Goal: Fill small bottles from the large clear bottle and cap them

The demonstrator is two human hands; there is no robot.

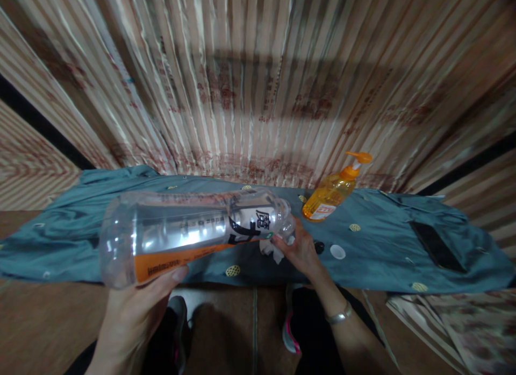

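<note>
A large clear plastic bottle (pixel 181 230) with an orange-and-white label lies tilted on its side in the air, its base to the left and its neck to the right. My left hand (pixel 141 299) grips it from below near the base, thumb along the label. At the neck end, my right hand (pixel 300 251) has its fingers closed around a crumpled white tissue (pixel 273 251) and against the bottle mouth. Part of the tissue sticks out below the neck; the rest is hidden by the fingers and bottle.
Beyond the bottle, an orange pump bottle (pixel 328 195) stands on the blue-green cloth (pixel 374 256). A small black cap (pixel 319 248) and a white round lid (pixel 337 252) lie right of my right hand. A dark phone (pixel 437 246) is farther right. Striped curtain (pixel 250 95) hangs behind.
</note>
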